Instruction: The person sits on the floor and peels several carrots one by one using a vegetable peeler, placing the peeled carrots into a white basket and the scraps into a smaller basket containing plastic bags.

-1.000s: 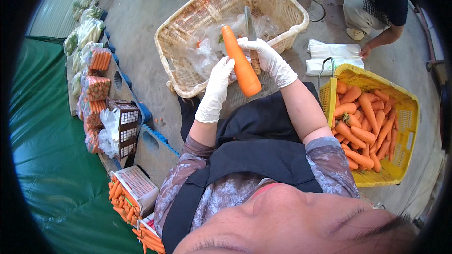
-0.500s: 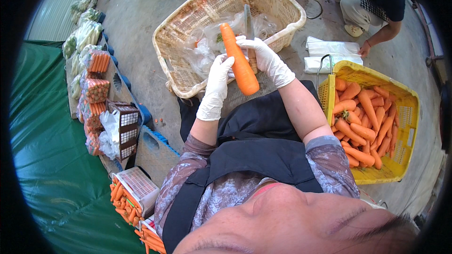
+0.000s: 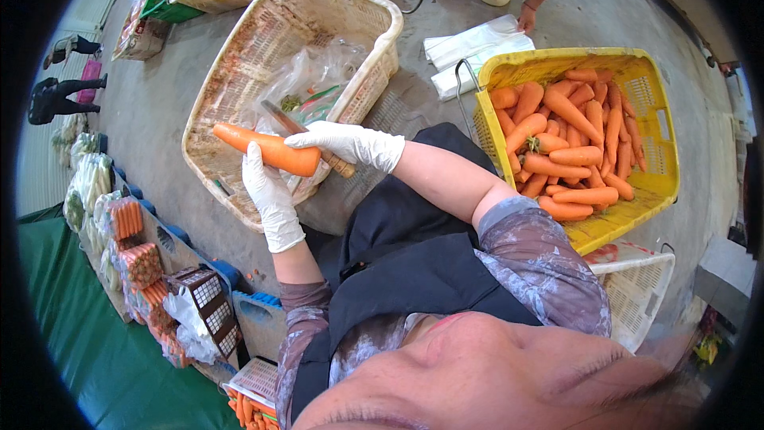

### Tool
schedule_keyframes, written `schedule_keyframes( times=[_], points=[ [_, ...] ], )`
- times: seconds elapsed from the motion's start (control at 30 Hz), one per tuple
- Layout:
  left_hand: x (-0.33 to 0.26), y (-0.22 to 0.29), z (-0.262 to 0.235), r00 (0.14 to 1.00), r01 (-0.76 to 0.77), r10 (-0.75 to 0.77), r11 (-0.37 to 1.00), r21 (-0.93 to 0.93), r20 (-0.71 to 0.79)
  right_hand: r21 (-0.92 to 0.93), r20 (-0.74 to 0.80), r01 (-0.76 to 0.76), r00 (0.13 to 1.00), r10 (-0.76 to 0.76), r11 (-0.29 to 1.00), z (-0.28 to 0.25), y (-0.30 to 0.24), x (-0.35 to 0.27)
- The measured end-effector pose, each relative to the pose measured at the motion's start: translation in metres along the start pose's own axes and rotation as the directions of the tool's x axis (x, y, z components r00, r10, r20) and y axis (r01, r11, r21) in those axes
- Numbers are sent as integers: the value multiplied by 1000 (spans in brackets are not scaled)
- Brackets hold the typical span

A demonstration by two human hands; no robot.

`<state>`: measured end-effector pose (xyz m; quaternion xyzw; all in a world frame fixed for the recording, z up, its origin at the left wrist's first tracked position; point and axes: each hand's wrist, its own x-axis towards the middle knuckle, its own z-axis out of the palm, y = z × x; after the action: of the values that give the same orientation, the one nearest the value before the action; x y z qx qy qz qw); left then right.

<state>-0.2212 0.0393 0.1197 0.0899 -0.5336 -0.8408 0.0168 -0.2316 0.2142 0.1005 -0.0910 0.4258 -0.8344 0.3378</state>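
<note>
A large orange carrot lies almost level over the near part of a dirty white crate. My left hand, in a white glove, is closed around it from below. Also gloved, my right hand grips a knife with a wooden handle, its fingertips resting on the carrot's thick end. The blade points up and left beyond the carrot, over the crate. Clear plastic bags and some green scraps lie inside that crate.
To my right stands a yellow crate full of carrots. White plastic bags lie beyond it, touched by another person's hand. Bagged carrots and a brown basket line the left side. A whitish crate stands behind the yellow one.
The carrot has tipped from steep to nearly level. My view has turned rightward, so hands and white crate appear further left. The knife blade now slants left instead of pointing straight away.
</note>
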Motion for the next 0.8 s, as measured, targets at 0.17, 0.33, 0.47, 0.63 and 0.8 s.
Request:
schedule_keyframes(
  times=[0.17, 0.33, 0.47, 0.63, 0.8],
  points=[
    [34, -3, 14, 997, 70, -79, 966, 248, 24, 218, -188, 55, 982, -13, 974, -8, 4, 7],
    [119, -33, -17, 980, 144, -196, 782, 607, 19, 386, -460, 244, 887, -43, 890, -19, -14, 23],
    [189, -83, -21, 940, 135, -303, 751, 647, 155, 360, -633, 298, 774, -4, 884, -28, -28, 25],
    [253, -155, 18, 750, 169, -574, 648, 742, 330, 455, -752, 430, 654, 79, 780, -38, -32, 21],
    [264, -199, 72, 742, -159, -571, 359, 920, 351, 481, -733, 370, 667, 133, 795, -48, -33, 18]
  ],
)
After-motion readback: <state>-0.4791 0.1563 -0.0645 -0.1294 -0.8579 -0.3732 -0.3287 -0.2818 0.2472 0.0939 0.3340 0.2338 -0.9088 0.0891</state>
